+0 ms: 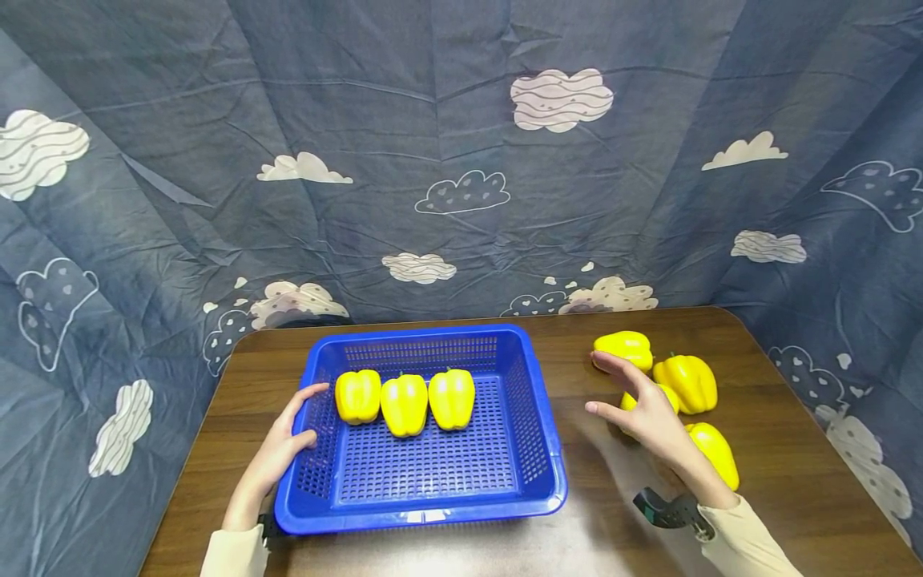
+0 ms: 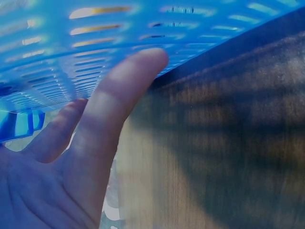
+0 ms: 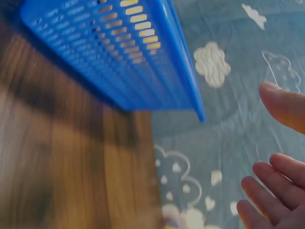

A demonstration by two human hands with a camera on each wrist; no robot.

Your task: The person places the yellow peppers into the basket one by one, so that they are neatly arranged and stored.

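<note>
I have the blue basket (image 1: 497,509) on the left half of the worktop (image 1: 808,497), its far rim close to the back edge, with three yellow peppers lying in a row inside: a left one (image 1: 357,397) beside the left wall, a middle one (image 1: 405,405) and a right one (image 1: 452,399), with the basket's front half bare. The left hand (image 1: 277,445) is at the basket's left wall, thumb and forefinger parted over the rim; I cannot tell how firmly they bear on it. The right hand (image 1: 652,417) hangs over the loose group toward the worktop's right edge, fingers spread, thumb well apart from them, with nothing between. Four peppers lie there: one (image 1: 629,346) nearest the back edge, one (image 1: 687,383) just right of it, one (image 1: 671,396) partly hidden under the hand, and one (image 1: 715,455) nearest the front. Whether the fingers touch any of these I cannot make out. I judge the step in hand to be a reach for another pepper, with the filling of the basket roughly half done. The next move, to my mind, calls for lowering the right hand round a single pepper, closing on its sides without nudging its neighbours, while the left hand steadies the basket.
</note>
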